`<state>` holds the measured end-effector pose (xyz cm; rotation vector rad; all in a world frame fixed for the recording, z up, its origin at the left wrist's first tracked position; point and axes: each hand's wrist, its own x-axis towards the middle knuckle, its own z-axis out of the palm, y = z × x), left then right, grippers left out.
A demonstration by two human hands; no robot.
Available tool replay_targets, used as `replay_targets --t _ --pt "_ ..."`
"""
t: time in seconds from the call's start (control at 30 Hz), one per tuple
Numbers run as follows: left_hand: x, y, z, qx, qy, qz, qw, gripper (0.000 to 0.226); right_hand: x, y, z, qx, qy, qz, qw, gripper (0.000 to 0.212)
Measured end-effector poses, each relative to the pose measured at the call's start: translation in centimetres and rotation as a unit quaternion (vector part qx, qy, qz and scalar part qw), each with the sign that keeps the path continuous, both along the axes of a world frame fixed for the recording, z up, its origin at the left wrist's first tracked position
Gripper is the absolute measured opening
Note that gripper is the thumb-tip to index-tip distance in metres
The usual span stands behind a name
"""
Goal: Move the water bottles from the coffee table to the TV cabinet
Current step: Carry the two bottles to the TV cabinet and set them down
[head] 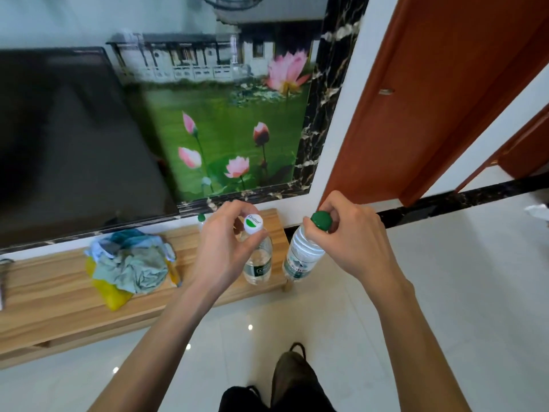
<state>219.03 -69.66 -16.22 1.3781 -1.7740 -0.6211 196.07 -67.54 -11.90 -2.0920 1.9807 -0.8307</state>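
Your left hand [221, 248] grips the white-capped bottle [258, 260] by its neck over the TV cabinet [59, 295]. Your right hand [353, 242] fingers clasp the green-capped bottle [301, 257] at its cap.

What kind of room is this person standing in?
Most likely a home living room: a dark flat-screen television stands on a long, low light-wood cabinet, with a lotus-flower mural wall behind and glossy white floor tiles.

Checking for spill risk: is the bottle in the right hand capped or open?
Capped. A green cap sits on the bottle, and the right hand grips it there, holding the bottle tilted.
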Motion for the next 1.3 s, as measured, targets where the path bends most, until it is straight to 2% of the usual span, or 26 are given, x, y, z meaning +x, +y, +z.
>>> replay_targets --t 0.3,0.57,0.7,0.87,1.1,1.3 --pt "2.1 -10.2 -3.2 0.03 -0.014 0.045 0.998 0.03 1.0 -12.0 -2.4 0.038 0.023 0.051 0.998 0.035" --pt "1.7 -19.0 -7.3 0.095 -0.121 0.075 0.985 0.031 0.4 -22.9 -6.4 0.106 0.091 0.092 0.986 0.036" --pt "1.1 -23.0 -9.8 0.126 -0.155 0.095 0.975 0.034 0.3 -28.0 -9.7 0.149 0.089 0.114 0.978 0.037" --pt "1.1 -27.3 -14.5 0.141 -0.18 0.108 0.968 0.034 0.4 -33.2 -15.1 0.179 0.117 0.139 0.967 0.037" --pt "2.1 -30.9 -22.4 0.153 -0.19 0.104 0.964 0.035 1.5 -37.9 -23.1 0.255 0.101 0.147 0.95 0.034" --pt "3.4 -33.6 -31.2 0.12 -0.186 0.085 0.971 0.041 3.5 -41.0 -30.5 0.262 0.093 0.164 0.946 0.032"
